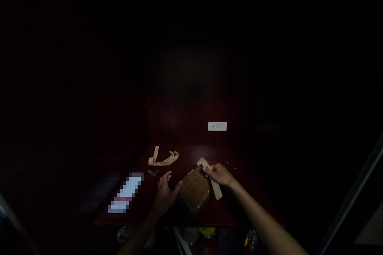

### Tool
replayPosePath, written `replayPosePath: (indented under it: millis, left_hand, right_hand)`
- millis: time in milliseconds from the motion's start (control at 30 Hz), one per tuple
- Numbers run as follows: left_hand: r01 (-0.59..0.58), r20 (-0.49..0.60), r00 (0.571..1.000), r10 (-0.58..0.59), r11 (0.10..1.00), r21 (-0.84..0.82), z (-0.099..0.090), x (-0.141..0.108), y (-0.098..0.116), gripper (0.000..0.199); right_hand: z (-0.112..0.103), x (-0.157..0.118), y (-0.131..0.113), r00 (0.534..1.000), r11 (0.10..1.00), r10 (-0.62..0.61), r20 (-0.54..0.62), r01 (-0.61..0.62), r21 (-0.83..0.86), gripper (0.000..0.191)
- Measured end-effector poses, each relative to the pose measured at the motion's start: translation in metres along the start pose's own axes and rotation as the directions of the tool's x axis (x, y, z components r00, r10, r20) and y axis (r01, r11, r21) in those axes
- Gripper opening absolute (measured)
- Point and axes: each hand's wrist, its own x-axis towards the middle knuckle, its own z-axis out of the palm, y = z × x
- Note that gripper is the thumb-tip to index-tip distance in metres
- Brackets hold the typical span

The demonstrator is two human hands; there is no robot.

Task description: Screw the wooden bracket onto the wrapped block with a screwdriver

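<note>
A brown block with a shiny surface [195,189] sits near the table's front edge, between my hands. My right hand [218,174] is closed at its upper right corner, thumb and fingers pinching a pale, flat strip with a curled end [216,189]. My left hand [166,192] is beside the block's left side, fingers apart and holding nothing. Further back on the left lies a pale bent piece with curved prongs [164,163]. Several small, thin dark pieces [153,173] are scattered in front of it.
The dark red table [140,220] has a pixelated white patch [125,194] at its left. A white socket panel [217,126] is on the back wall. Below the front edge are a yellow round item [207,231] and other dim objects. Tiny light bits lie at the right.
</note>
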Motion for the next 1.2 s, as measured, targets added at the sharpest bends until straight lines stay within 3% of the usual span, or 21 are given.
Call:
replayPosePath:
  millis: [67,133,167,267,400,467,567,700,767,867,1000,1100,1200]
  left_hand:
    - [-0.138,0.009,0.99,0.139,0.988,-0.074,-0.01,0.0,0.024,0.066]
    - [-0.262,0.119,0.953,0.279,0.954,-0.143,-0.018,0.003,0.05,0.063]
    - [-0.286,0.2,0.928,0.315,0.945,-0.162,-0.022,0.005,0.061,0.058]
    - [-0.283,0.384,0.868,0.315,0.949,-0.139,-0.031,0.009,0.081,0.045]
    - [-0.368,0.378,0.848,0.372,0.926,-0.085,-0.032,0.017,0.075,0.027]
    - [-0.374,0.335,0.867,0.369,0.926,-0.053,-0.026,0.023,0.064,0.026]
    - [-0.268,0.3,0.915,0.271,0.962,-0.052,-0.014,0.03,0.048,0.031]
    - [-0.245,0.256,0.935,0.244,0.969,-0.028,0.004,0.031,0.037,0.029]
    - [-0.267,0.236,0.936,0.262,0.964,-0.013,0.012,0.03,0.034,0.028]
    - [-0.259,0.228,0.94,0.255,0.966,-0.014,0.019,0.027,0.027,0.03]
    - [-0.191,0.254,0.947,0.197,0.98,-0.046,0.024,0.017,0.015,0.034]
    - [-0.102,0.226,0.968,0.11,0.994,-0.047,0.024,0.003,0.012,0.037]
    - [-0.056,0.1,0.994,0.05,0.997,0.055,0.022,-0.013,0.014,0.032]
  right_hand:
    - [0.0,0.002,-0.016,0.98,0.997,-0.056,0.189,0.046,0.056,0.049]
    - [0.003,0.002,-0.031,0.88,0.98,-0.019,0.475,-0.078,0.185,0.048]
    - [0.005,0.002,-0.037,0.827,0.971,-0.005,0.563,-0.131,0.2,0.048]
    - [0.012,0.004,-0.045,0.755,0.971,-0.022,0.656,-0.14,0.194,0.047]
    - [0.017,-0.002,-0.046,0.741,0.953,-0.037,0.671,-0.176,0.246,0.045]
    - [0.016,-0.014,-0.047,0.783,0.922,-0.052,0.62,-0.201,0.332,0.053]
    - [0.013,-0.04,-0.047,0.891,0.871,-0.066,0.45,-0.168,0.461,0.067]
    - [0.026,-0.073,-0.03,0.963,0.86,-0.106,0.247,-0.036,0.51,0.064]
    - [0.041,-0.08,-0.017,0.994,0.893,-0.092,0.056,0.058,0.447,0.056]
    - [0.066,-0.081,-0.003,0.981,0.938,-0.038,-0.189,0.1,0.331,0.034]
    - [0.088,-0.075,0.001,0.905,0.972,0.025,-0.426,0.078,0.223,0.034]
    - [0.087,-0.065,0.003,0.905,0.979,0.03,-0.425,0.06,0.195,0.032]
    - [0.074,-0.051,0.012,0.94,0.969,-0.031,-0.339,0.112,0.22,0.028]
